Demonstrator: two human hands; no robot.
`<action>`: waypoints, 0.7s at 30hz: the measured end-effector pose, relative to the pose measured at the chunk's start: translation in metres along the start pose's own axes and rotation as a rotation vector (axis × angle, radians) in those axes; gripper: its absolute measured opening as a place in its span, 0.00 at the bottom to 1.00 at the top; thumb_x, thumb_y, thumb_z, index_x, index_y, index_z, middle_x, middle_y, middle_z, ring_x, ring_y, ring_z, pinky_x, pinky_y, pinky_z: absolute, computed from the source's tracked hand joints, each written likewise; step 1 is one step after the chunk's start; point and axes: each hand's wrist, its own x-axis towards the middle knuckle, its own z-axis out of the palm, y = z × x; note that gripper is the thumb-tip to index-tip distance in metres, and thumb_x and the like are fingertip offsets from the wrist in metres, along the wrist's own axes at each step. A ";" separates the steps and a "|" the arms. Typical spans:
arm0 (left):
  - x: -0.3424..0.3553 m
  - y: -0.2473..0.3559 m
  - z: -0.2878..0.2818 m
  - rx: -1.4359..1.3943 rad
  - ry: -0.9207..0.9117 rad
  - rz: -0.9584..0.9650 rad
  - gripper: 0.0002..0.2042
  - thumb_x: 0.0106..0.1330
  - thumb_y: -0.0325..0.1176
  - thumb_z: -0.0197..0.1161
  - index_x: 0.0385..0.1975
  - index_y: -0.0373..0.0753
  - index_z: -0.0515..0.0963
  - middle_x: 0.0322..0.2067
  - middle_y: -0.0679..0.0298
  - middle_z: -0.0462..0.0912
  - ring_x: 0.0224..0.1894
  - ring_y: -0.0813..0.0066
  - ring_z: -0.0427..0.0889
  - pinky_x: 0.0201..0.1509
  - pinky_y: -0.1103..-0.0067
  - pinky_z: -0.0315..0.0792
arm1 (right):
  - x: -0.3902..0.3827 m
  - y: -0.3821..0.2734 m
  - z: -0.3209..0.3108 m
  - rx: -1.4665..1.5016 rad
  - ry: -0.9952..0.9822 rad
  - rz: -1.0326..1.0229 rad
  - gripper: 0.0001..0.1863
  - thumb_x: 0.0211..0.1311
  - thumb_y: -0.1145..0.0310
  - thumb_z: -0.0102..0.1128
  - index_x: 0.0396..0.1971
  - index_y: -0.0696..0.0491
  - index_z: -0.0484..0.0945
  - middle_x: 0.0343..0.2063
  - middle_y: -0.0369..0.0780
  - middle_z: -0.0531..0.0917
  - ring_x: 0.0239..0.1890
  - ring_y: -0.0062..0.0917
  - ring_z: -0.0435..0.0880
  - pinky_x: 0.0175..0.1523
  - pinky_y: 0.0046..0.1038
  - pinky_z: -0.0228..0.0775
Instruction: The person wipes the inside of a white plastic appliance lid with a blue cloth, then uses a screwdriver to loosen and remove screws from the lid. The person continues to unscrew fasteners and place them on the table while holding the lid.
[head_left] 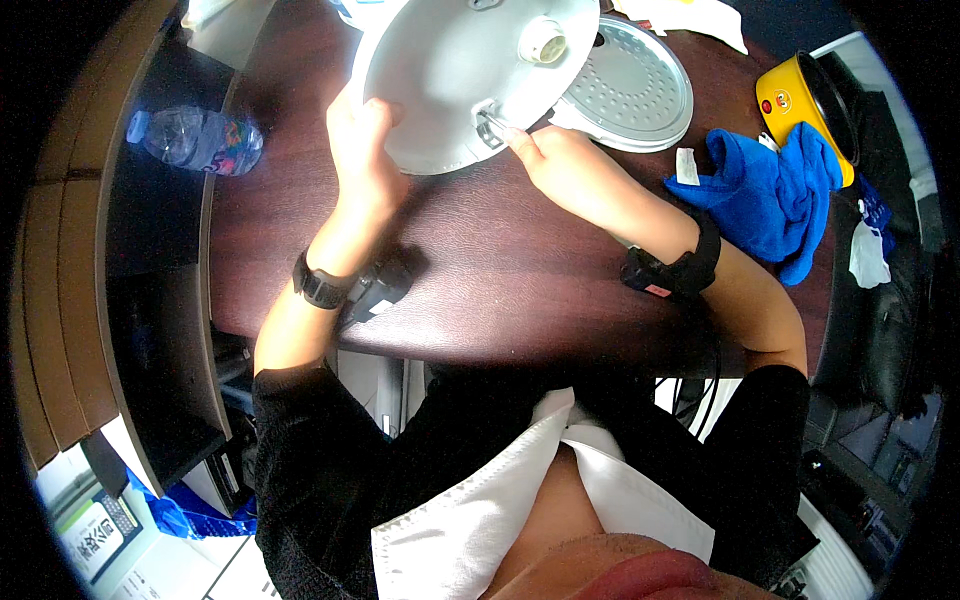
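Note:
A round, shallow, light-grey lid [440, 80] is tilted up over the far middle of the table. It has a pale ring-shaped fitting [545, 43] and a small metal bracket [488, 126] on the face toward me. My left hand [365, 150] grips its left rim, thumb on the near face and fingers mostly hidden behind. The fingertips of my right hand [545, 160] pinch a small shiny metal piece at the bracket; its exact kind is too small to tell. Partly behind the lid, a grey disc with dimples or holes [640, 85] lies on the table.
A clear plastic bottle [200, 140] lies on its side at the left. Toward the right are a crumpled blue towel [765, 190] and a yellow pot-like container [800, 95]. White packaging [700, 20] lies at the far edge of the dark wooden table [500, 270].

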 end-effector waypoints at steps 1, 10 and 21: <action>-0.001 0.000 0.000 0.023 0.018 -0.005 0.08 0.56 0.34 0.48 0.28 0.35 0.69 0.34 0.61 0.71 0.37 0.71 0.70 0.44 0.76 0.65 | 0.000 0.001 0.001 -0.146 0.095 -0.133 0.26 0.65 0.58 0.42 0.16 0.62 0.75 0.10 0.49 0.74 0.13 0.38 0.77 0.19 0.36 0.70; 0.001 0.000 0.001 0.022 0.100 -0.053 0.07 0.55 0.34 0.49 0.24 0.37 0.69 0.34 0.63 0.70 0.39 0.72 0.68 0.46 0.73 0.64 | -0.007 -0.013 -0.006 -0.627 0.228 -0.242 0.22 0.63 0.58 0.48 0.15 0.58 0.77 0.09 0.48 0.73 0.12 0.37 0.77 0.19 0.31 0.70; 0.004 0.010 -0.002 -0.179 0.180 0.018 0.22 0.49 0.36 0.47 0.45 0.33 0.67 0.41 0.57 0.69 0.45 0.65 0.69 0.50 0.71 0.65 | -0.003 -0.025 -0.028 0.460 -0.208 0.276 0.27 0.67 0.49 0.36 0.13 0.51 0.60 0.04 0.29 0.58 0.05 0.14 0.59 0.10 0.18 0.52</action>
